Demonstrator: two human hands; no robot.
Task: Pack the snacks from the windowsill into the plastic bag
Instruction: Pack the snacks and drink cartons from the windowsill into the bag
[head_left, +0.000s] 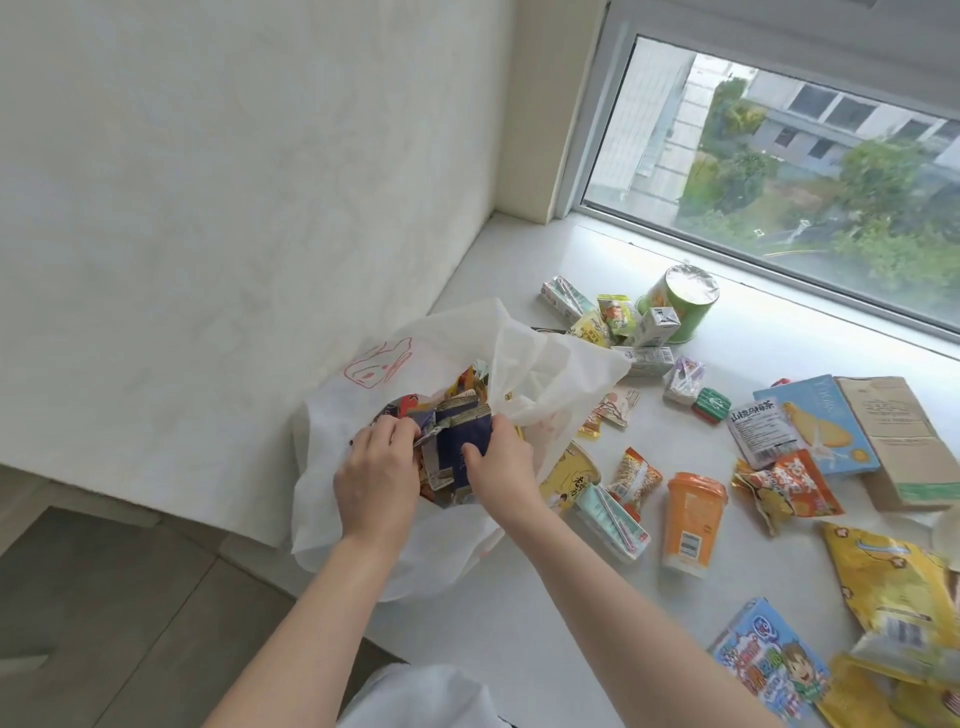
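Both hands are inside the mouth of the white plastic bag (363, 374) on the windowsill (519, 597): left hand (374, 478) and right hand (498, 462) each grip a dark blue packet (462, 431). Beyond, loose snacks (691, 519) spread toward the green can (680, 306).

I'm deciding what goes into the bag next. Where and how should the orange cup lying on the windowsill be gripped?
Grip the orange cup around the middle of its body, coming down from above with fingers on its left and right flanks. It lies on its side, lid end pointing toward the window, so the rounded wall faces up. The carton to its left lies close, so that gap looks tight.
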